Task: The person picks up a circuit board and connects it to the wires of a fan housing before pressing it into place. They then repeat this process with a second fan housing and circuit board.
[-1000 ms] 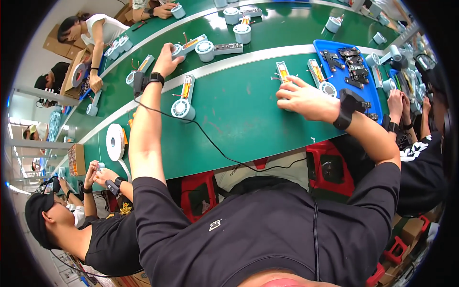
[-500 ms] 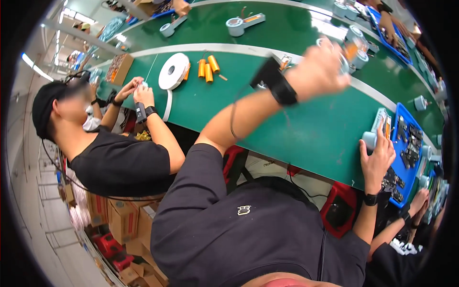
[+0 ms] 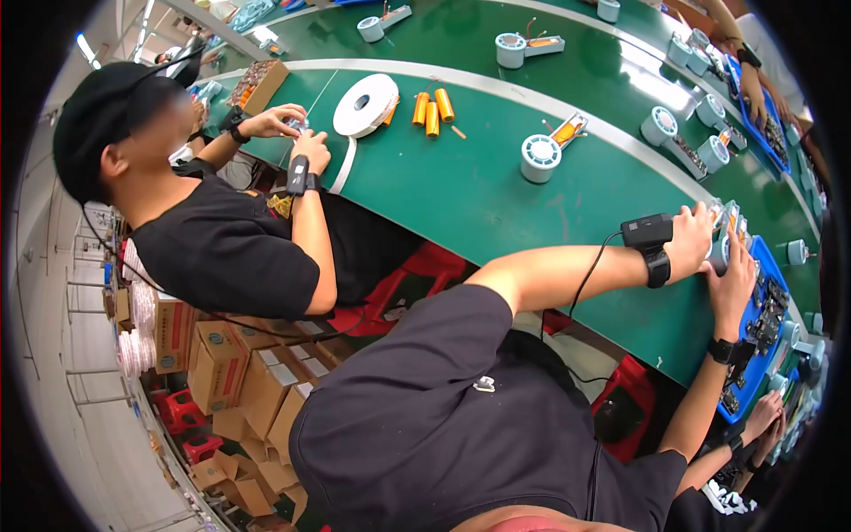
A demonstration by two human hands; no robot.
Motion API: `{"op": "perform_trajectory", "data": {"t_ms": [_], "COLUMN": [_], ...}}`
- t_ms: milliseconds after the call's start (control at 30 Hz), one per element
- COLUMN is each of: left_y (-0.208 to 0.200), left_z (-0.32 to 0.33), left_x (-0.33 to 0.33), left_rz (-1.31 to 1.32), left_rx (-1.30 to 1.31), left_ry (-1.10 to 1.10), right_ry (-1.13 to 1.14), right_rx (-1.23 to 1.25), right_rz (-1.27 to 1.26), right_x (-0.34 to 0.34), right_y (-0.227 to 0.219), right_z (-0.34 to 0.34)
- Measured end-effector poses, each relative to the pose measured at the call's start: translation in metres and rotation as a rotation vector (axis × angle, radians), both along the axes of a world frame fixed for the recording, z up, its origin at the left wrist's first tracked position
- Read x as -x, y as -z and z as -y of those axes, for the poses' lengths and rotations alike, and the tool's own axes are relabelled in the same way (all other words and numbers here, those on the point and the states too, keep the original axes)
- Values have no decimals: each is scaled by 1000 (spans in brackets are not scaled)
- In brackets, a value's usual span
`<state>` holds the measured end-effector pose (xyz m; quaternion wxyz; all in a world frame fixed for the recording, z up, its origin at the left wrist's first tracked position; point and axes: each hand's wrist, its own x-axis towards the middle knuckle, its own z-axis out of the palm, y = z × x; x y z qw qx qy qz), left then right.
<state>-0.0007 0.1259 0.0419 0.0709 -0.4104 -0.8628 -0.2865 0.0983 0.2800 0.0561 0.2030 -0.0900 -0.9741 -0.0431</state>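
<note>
My right hand (image 3: 732,282) is closed around a light-blue handheld fan body (image 3: 720,257) near the table's right end, fingers along its handle. An orange cell (image 3: 730,218) shows in the handle. My left hand (image 3: 688,246) is closed at the same fan's near-left side; its fingertips are partly hidden. Beside both hands lies a blue tray (image 3: 750,377) of black parts. Another fan body (image 3: 541,160), with a round slotted head and an orange cell in its opened handle, rests on the green table (image 3: 452,199) to the left.
Several orange cells (image 3: 432,119) and a white tape roll (image 3: 366,105) lie farther left. A person (image 3: 230,235) works at the left with both hands raised. More fan bodies (image 3: 511,50) stand on the green belt (image 3: 443,34) beyond. Another worker's hands (image 3: 764,415) are at lower right.
My left hand has come down and right from over the far belt edge to the fan at my right hand. My right hand stays with its fan. The view has shifted.
</note>
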Motion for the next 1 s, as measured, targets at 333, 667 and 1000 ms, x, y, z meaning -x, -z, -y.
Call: {"op": "perform_trajectory", "data": {"t_ms": [333, 667, 1000], "left_y": [3, -23, 24], "left_z": [11, 203, 257], "left_x": [18, 68, 95], "left_rz": [175, -82, -108], "left_rx": [-175, -147, -89], "left_ry": [157, -150, -428], "right_ry": [-146, -143, -458], "right_rx": [221, 344, 424], "right_rz": [251, 590, 428], "right_x": [25, 181, 244], "right_y": [-64, -52, -45], "right_z": [-27, -19, 31]}}
